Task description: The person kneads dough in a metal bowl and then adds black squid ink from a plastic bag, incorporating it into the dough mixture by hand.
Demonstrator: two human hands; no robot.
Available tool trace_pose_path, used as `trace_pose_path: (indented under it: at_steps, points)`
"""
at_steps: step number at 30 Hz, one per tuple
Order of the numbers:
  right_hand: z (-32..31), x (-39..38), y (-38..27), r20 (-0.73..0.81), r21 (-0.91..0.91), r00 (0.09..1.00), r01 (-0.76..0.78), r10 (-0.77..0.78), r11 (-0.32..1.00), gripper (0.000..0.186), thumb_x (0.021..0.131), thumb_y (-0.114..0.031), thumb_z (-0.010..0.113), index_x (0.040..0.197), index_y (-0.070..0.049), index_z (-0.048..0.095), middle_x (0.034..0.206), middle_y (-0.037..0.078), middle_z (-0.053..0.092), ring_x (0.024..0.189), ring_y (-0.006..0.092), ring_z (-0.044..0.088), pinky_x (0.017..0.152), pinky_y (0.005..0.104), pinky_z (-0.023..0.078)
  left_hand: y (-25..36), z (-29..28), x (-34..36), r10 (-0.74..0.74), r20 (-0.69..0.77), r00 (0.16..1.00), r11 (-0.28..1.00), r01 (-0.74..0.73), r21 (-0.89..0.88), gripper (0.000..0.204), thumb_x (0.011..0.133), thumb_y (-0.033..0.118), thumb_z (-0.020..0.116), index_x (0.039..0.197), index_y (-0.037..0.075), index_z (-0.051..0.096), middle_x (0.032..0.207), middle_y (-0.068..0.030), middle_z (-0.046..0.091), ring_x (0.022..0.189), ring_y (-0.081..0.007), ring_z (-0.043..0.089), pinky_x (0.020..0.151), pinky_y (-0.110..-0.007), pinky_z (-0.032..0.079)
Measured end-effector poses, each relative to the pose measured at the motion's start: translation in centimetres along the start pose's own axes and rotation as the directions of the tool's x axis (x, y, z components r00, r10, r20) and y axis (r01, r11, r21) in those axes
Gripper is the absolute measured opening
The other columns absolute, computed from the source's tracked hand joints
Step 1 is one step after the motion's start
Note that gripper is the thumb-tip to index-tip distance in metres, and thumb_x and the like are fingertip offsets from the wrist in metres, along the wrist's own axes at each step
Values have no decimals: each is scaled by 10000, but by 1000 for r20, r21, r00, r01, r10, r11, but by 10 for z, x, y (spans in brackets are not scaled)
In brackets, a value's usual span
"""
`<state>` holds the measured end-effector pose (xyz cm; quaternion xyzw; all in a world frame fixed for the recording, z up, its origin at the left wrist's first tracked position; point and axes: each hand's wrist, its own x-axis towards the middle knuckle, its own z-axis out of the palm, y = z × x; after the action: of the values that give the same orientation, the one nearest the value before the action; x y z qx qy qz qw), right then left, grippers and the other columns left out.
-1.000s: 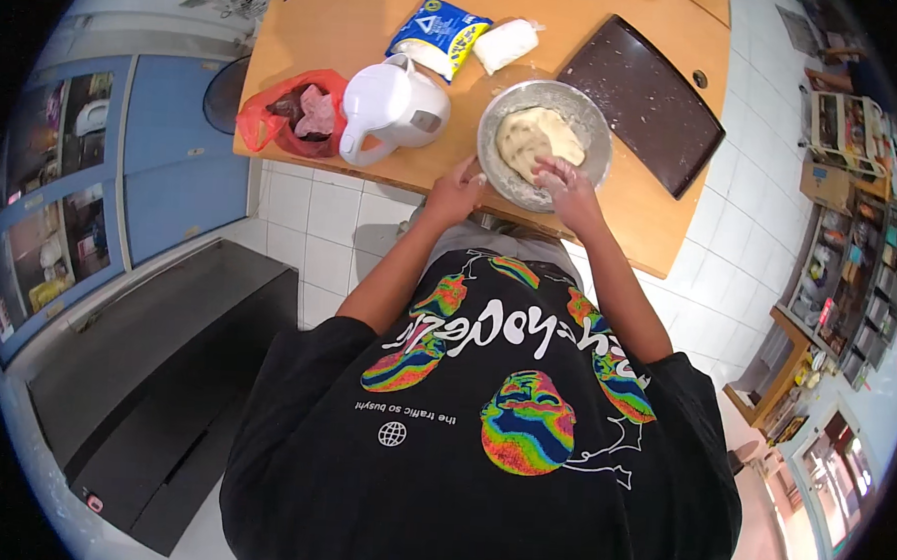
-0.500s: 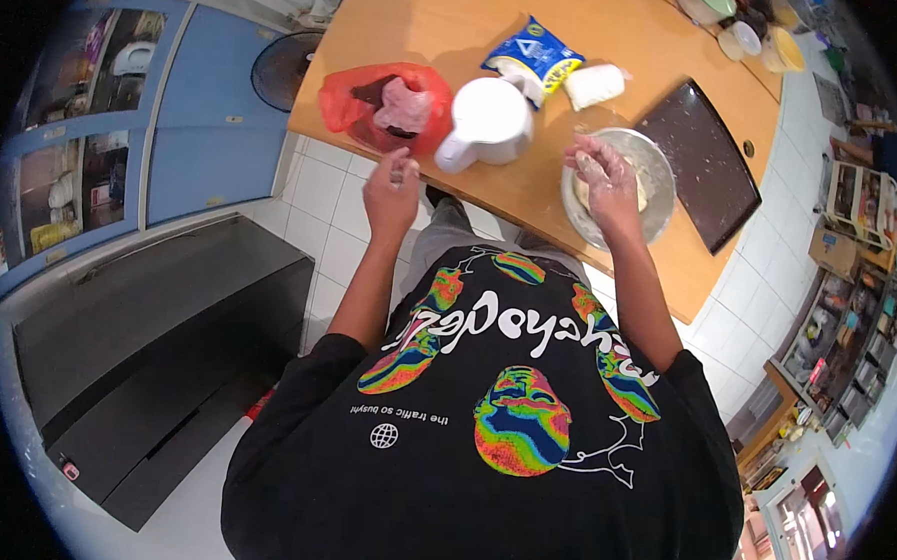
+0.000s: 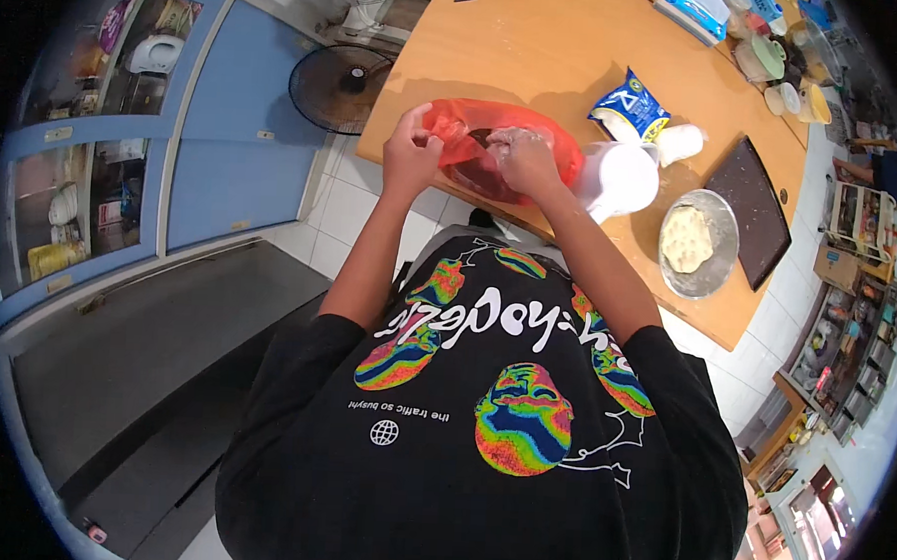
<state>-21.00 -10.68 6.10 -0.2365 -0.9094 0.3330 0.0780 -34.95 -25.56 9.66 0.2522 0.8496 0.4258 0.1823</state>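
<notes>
The table was the largest thing, filling the upper middle of the frame, and the dark tray lay at its right side. The red bag was at the table's near edge, in the upper centre of the frame, with its mouth spread open and some dark contents inside, which I could not identify. By its look, I judged the bag to be thin plastic: very light, soft, without stiffness, easy to tear, and a little slippery under floury fingers. It seemed best to take it by the rim, with a full pinch of gathered film, because one layer alone could stretch or slide. How heavy the contents were, I could not judge. The bowl stood at the right of the frame, near the tray, and the white kettle was just beside the bag's right end. The pale dough lay in the bowl. The left hand had its fingers closed on the film at the bag's left end. The right hand was at the mouth, fingers bunched and pointing inward; whether they pinched anything, I could not tell.
</notes>
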Motion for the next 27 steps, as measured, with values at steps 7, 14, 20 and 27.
trace_pose_path:
  at_steps: [7, 14, 20, 27]
  points:
    - [28, 47, -15, 124, -85, 992, -13, 23, 996, 248, 837, -209, 601, 1039, -111, 707, 1001, 155, 694, 989, 350, 639, 873, 475, 501, -7, -49, 17, 14, 213, 977, 874, 92, -477, 536, 854, -53, 529, 1368, 69, 443, 778, -13, 583, 685, -45, 522, 614, -201, 429]
    - [62, 49, -7, 150, -273, 982, -75, 119, 959, 282, 850, -217, 596, 1084, -72, 656, 986, 192, 687, 935, 361, 662, 822, 486, 516, -9, -67, 33, -16, 260, 966, 809, 165, -564, 556, 851, -60, 526, 1382, 75, 427, 808, -7, 576, 687, -43, 507, 621, -197, 418]
    - [61, 53, 25, 171, -417, 957, -145, 234, 897, 220, 836, -207, 589, 775, -31, 707, 774, 186, 683, 746, 340, 684, 667, 466, 544, -29, -70, 43, -35, 232, 972, 852, 151, -502, 572, 842, -69, 498, 1389, 79, 423, 802, 7, 539, 706, -43, 497, 640, -203, 421]
    - [36, 58, 7, 37, -304, 963, -245, 268, 921, 204, 841, -180, 581, 847, -33, 722, 797, 208, 676, 735, 371, 665, 717, 477, 533, -17, -62, 48, -6, 263, 965, 898, 121, -423, 533, 851, -59, 496, 1364, 77, 458, 851, -11, 531, 698, -46, 487, 645, -207, 431]
